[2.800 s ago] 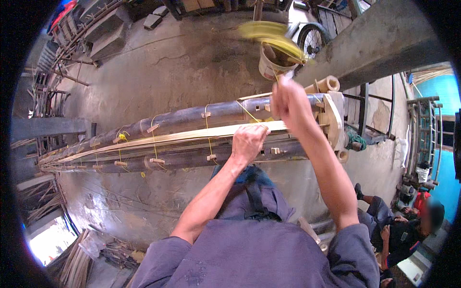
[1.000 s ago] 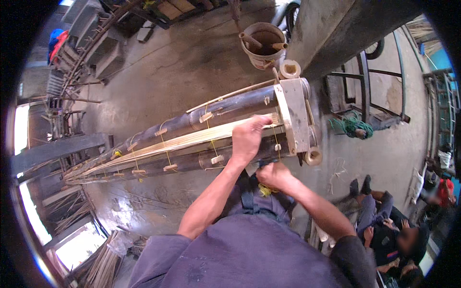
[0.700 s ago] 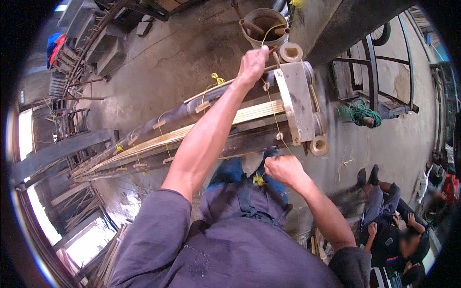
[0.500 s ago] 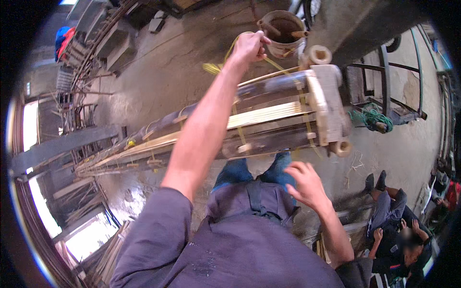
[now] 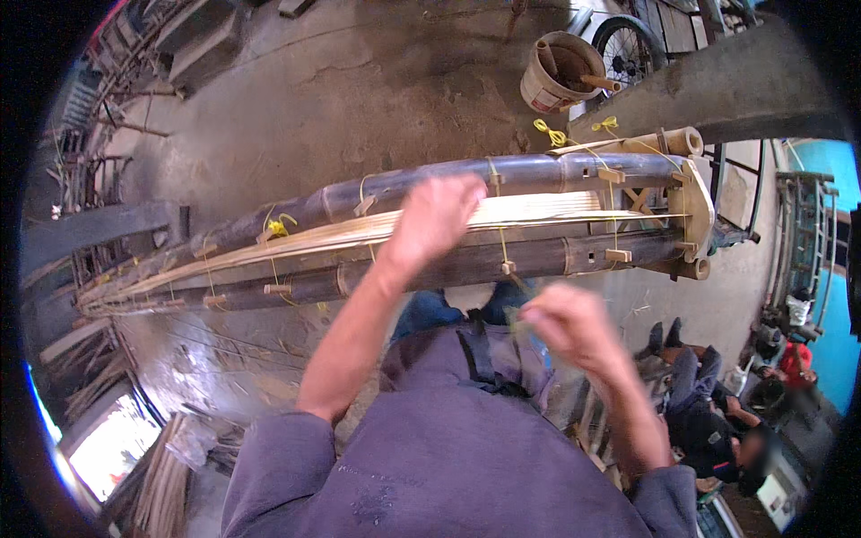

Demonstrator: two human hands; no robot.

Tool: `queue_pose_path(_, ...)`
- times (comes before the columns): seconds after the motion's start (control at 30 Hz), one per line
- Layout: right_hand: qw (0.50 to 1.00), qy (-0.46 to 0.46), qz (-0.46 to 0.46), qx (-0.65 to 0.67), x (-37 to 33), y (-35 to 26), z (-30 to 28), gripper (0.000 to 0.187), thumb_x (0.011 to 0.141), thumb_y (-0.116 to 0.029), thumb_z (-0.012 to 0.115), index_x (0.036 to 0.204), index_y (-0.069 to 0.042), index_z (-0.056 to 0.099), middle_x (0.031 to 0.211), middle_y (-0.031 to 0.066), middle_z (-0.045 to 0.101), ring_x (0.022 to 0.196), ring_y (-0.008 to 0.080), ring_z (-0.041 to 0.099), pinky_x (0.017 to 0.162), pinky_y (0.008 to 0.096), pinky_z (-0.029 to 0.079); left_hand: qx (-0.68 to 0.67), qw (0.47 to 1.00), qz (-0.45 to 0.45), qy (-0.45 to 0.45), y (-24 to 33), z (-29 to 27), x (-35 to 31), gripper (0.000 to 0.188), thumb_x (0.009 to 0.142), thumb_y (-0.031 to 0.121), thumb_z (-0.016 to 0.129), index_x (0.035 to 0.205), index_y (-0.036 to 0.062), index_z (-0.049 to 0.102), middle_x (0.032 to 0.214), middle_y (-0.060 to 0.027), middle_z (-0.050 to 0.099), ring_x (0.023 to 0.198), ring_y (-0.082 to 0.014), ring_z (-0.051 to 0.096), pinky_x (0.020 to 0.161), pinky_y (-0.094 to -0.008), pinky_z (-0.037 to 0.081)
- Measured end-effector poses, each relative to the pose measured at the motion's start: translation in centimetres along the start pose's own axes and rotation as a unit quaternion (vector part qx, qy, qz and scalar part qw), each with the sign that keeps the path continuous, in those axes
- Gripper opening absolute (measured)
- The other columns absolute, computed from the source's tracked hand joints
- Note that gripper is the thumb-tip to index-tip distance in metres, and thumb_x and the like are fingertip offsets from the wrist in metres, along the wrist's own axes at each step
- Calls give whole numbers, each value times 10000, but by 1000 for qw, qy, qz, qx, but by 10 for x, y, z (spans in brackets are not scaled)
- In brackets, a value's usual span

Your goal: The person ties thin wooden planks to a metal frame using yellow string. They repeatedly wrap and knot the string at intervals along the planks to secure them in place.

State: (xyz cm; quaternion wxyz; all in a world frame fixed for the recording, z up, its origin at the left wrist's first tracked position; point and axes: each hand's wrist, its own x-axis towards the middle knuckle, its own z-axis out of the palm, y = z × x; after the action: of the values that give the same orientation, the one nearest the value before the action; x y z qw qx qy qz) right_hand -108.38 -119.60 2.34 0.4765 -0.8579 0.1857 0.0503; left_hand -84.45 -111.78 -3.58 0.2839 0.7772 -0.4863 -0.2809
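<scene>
Two long dark bamboo poles [image 5: 421, 264] lie across in front of me, joined by a pale wooden end piece [image 5: 697, 211] at the right. Between them run thin, light bamboo strips [image 5: 538, 209]. Yellow strings cross from pole to pole, each with a small wooden peg [image 5: 617, 255]. My left hand [image 5: 435, 220] is over the strips, knuckles up; its fingers are hidden and smeared by motion. On the near side of the frame, my right hand [image 5: 574, 323] is closed in a blurred pinch, with a thin yellow string [image 5: 522, 285] at its fingertips.
A bucket [image 5: 562, 76] with a wooden stick in it stands beyond the frame, near a spoked wheel [image 5: 628, 52]. Yellow string bundles [image 5: 550, 133] hang at the far pole. Another person [image 5: 708, 421] sits at the lower right. Wooden sticks [image 5: 161, 475] lie at the lower left.
My left hand has come back from beyond the far pole to over the strips. My right hand, earlier loosely open, is now closed at a string. The view has shifted right.
</scene>
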Motion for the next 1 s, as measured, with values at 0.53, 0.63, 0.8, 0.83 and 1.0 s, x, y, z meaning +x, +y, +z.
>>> queue_pose_path(0.53,995,11,-74,71,160,-4,-12,165,826,-196,521,733,-61,503,703,125,505,663,271,530,604,397,435,46,982,55,173,-6,59,-38,154,858,233,599,884,96,665,764,-106,658,722,-292,643,641,-415,495)
queue_pose_path(0.63,980,-114,-100,125,44,-12,42,211,818,-190,551,671,-45,510,675,169,564,705,307,620,637,453,507,89,990,9,107,0,52,-42,166,858,239,604,923,98,662,809,-101,668,741,-285,645,666,-388,503)
queue_pose_path(0.8,975,-103,-155,-125,52,49,125,201,803,-208,530,685,-56,588,649,153,624,565,319,637,488,445,497,-418,906,-62,8,52,-2,24,285,927,316,561,783,70,563,719,-19,576,708,-130,592,633,-295,469)
queue_pose_path(0.83,975,-102,-157,-121,42,49,120,194,795,-205,531,680,-60,588,638,147,621,555,318,632,489,441,499,-383,923,-28,-6,50,-13,50,316,943,334,537,756,79,537,706,9,536,705,-98,560,624,-268,454)
queue_pose_path(1.0,948,-200,-182,-166,42,67,118,147,755,-190,580,815,-57,595,874,160,641,770,300,649,621,414,533,-428,870,-238,-54,-39,24,121,363,951,363,491,760,60,553,666,7,527,651,-92,518,611,-254,438)
